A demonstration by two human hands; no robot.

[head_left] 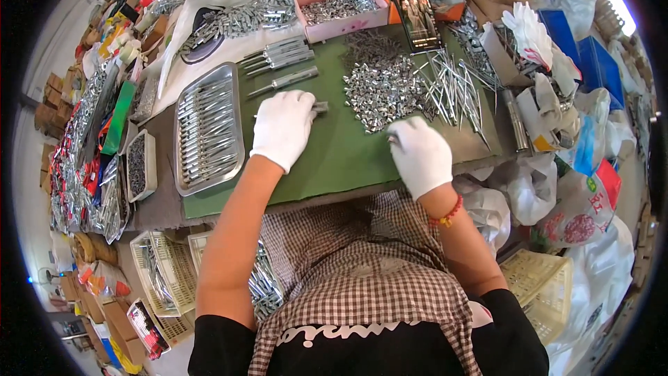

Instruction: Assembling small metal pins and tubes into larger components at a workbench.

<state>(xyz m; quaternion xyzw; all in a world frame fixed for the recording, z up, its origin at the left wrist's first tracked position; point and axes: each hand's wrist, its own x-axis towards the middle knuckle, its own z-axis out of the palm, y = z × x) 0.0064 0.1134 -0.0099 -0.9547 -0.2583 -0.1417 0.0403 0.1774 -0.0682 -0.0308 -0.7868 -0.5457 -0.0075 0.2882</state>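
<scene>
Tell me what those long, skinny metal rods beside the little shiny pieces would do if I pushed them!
The rods look long and straight, so they're probably stiff, not floppy. They're shiny and thin, so they might slide or roll easily. They lie crossed over each other, so pushing one would likely shift others too.

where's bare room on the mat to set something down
The widest free patch is the green mat between the left hand and right hand, nearer than the metal bits. A thinner strip lies between the tray and left forearm. Crowded: the far side, with pink box and phone, and the right, under thin rods.
</scene>
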